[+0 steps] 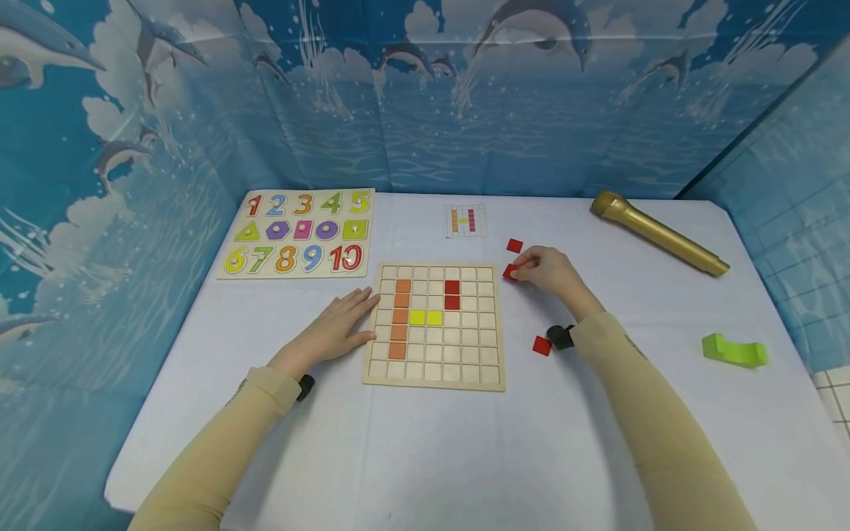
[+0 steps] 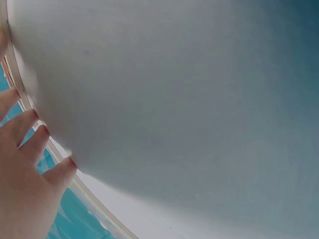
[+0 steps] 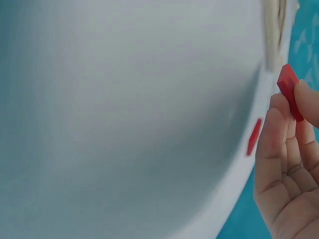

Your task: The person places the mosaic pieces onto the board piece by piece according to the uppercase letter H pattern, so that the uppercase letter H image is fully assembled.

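Note:
A wooden grid board [image 1: 434,375] lies in the middle of the table. On it, a column of several orange square tiles [image 1: 400,316] stands at the left, two yellow tiles [image 1: 426,317] sit side by side, and two red tiles [image 1: 451,295] are stacked in one column. My left hand [image 1: 332,328] rests with extended fingers against the board's left edge. Just off the upper right corner, my right hand [image 1: 550,276] pinches a red square tile [image 3: 290,92] between thumb and finger. Loose red tiles lie behind that hand [image 1: 514,245] and near the right wrist [image 1: 541,345].
A small pattern card [image 1: 466,220] lies behind the board. At the back left is a number and shape puzzle [image 1: 295,234]. A gold microphone [image 1: 660,234] lies at the back right, with a green curved block [image 1: 734,351] nearer the right edge of the white table [image 1: 425,457].

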{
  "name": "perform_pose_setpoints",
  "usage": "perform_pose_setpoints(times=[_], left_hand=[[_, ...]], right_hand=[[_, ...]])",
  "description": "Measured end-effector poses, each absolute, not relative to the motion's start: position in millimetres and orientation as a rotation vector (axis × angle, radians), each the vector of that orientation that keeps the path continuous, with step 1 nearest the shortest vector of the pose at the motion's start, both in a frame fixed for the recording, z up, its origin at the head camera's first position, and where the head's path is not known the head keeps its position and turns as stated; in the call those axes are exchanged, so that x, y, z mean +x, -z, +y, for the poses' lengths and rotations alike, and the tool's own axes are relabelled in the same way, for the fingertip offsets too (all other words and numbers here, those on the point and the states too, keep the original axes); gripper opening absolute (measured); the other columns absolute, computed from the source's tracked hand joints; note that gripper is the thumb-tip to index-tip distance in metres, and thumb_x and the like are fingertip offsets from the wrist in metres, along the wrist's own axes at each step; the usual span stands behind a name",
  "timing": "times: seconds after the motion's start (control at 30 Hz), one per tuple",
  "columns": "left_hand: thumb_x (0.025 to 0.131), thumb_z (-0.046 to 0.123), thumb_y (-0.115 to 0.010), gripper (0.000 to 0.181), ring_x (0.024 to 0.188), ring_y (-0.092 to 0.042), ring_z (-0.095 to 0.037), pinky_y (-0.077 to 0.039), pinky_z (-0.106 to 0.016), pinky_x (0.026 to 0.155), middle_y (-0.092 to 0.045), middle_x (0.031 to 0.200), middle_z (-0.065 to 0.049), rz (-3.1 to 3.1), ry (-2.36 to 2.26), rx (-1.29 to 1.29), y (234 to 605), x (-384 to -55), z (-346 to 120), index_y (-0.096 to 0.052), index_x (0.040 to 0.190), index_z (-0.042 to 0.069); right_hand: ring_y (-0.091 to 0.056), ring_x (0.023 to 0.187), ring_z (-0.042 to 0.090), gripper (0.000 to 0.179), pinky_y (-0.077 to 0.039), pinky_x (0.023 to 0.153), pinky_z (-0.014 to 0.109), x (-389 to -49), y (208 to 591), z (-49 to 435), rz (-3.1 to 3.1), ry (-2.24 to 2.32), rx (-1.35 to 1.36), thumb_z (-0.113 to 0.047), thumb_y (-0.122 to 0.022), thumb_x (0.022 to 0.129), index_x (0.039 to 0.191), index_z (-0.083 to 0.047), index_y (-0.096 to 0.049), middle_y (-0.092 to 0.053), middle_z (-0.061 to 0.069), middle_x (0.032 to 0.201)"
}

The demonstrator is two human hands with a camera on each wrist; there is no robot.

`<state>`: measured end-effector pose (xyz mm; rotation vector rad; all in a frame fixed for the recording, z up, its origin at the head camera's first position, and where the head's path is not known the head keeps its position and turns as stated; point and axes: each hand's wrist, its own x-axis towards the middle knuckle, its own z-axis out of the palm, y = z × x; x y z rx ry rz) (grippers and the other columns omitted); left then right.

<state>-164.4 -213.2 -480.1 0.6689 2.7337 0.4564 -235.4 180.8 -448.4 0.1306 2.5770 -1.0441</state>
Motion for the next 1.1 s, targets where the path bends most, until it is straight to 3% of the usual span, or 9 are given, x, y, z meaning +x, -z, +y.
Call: perform_pose_setpoints(times=[0.33,0.73,1.1], left_hand=[[0.097,0.038,-0.062,0.073,0.152,-0.017,-0.033,-0.015,-0.056,0.124,-0.020,0.165,-0.011,2.735,-0.457,0.672,479.4,-164.8,-213.1,-0.028,0.156,0.013],[0.096,0.038,-0.062,0.073,0.152,-0.017,-0.033,-0.015,-0.056,0.124,-0.021,0.164,-0.012,2.740,-0.470,0.670,478.2,-164.3,-213.8,-0.028,0.156,0.013],[0.095,0.040,-0.063,0.075,0.152,-0.018,-0.032,-0.015,-0.056,0.124,-0.021,0.164,-0.011,2.744,-0.462,0.677,482.5,-165.7,-214.6,-0.029,0.156,0.014]], right_hand=[[-0.060,0.087,0.022,0.027,-0.048,0.076,0.026,-222.7,437.7,154.8,2.521,1.135,-0.039,-0.020,-0.070,0.091,0.111,-0.003,-0.063,-0.063,0.009,0.097],[-0.055,0.083,0.019,0.019,-0.044,0.071,0.026,-200.8,441.5,104.4,2.459,1.033,-0.206,-0.022,-0.075,0.087,0.097,-0.009,-0.064,-0.063,0.004,0.087],[-0.053,0.075,0.017,0.011,-0.044,0.066,0.024,-192.0,447.4,92.6,2.458,0.963,-0.233,-0.015,-0.073,0.088,0.091,-0.008,-0.065,-0.062,0.005,0.084]])
